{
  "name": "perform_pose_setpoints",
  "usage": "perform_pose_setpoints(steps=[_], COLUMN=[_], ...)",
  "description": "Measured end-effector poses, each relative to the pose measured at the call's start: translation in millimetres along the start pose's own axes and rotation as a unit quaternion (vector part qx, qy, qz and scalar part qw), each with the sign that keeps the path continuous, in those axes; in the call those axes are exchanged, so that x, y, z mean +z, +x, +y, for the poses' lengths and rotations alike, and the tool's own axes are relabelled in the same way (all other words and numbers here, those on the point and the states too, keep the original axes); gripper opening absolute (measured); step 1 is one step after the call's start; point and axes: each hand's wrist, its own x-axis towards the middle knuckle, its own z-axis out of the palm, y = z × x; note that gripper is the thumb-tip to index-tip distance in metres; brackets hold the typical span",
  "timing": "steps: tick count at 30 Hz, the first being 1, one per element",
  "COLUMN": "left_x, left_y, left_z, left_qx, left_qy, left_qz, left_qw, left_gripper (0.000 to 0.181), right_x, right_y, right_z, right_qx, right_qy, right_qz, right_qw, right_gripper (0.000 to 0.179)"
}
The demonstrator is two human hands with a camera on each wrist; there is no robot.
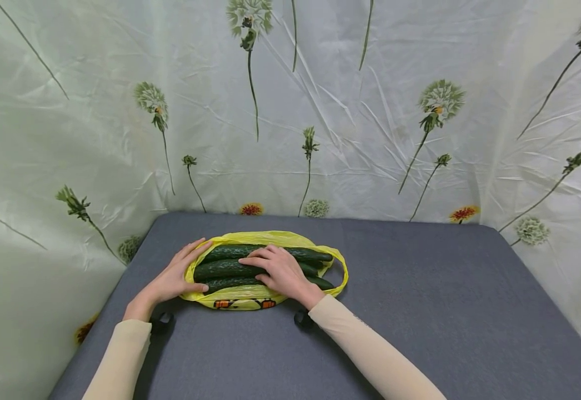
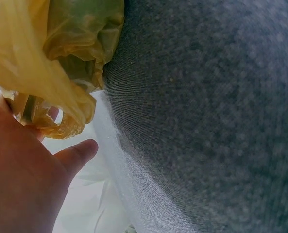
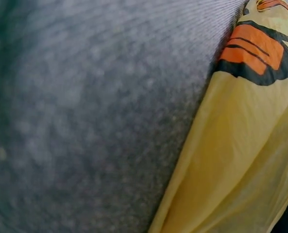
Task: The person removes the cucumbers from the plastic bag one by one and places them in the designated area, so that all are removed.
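Observation:
In the head view, three long dark green cucumbers [image 1: 223,269] lie side by side in an open yellow plastic bag [image 1: 278,239]. My left hand [image 1: 173,276] rests at the bag's left end, fingers spread toward the back and thumb at the front cucumber. The left wrist view shows that thumb straight, just below the crumpled bag [image 2: 68,97]; some fingers are hidden behind the plastic. My right hand [image 1: 283,272] reaches over the bag's front edge and grips the middle cucumber, with fingertips along its far side and thumb along its near side. The right wrist view misses this hand's fingers.
A dark grey cloth-covered table [image 1: 420,294] carries the bag, which lies near the back edge. Pale curtains [image 1: 350,111] with dandelion prints hang behind and at both sides. A looped handle of the bag spreads to the right.

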Motion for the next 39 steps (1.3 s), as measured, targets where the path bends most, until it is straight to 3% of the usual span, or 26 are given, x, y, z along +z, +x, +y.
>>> perform_pose_setpoints(steps=[17,39], left_x=[-0.1,0.4], left_y=[-0.3,-0.9], left_z=[-0.7,1.6], left_qx=[0.0,0.005], left_qy=[0.0,-0.01], left_qz=[0.003,0.003], left_qw=[1.0,0.9999], left_gripper=[0.093,0.096], right_x=[-8.9,-28.8], right_y=[-4.2,-20.2], right_z=[-0.4,14.3], right_qx=[0.005,0.024], right_qy=[0.019,0.052], right_qz=[0.037,0.061], right_qw=[0.9991,0.9964], right_gripper=[0.043,0.043])
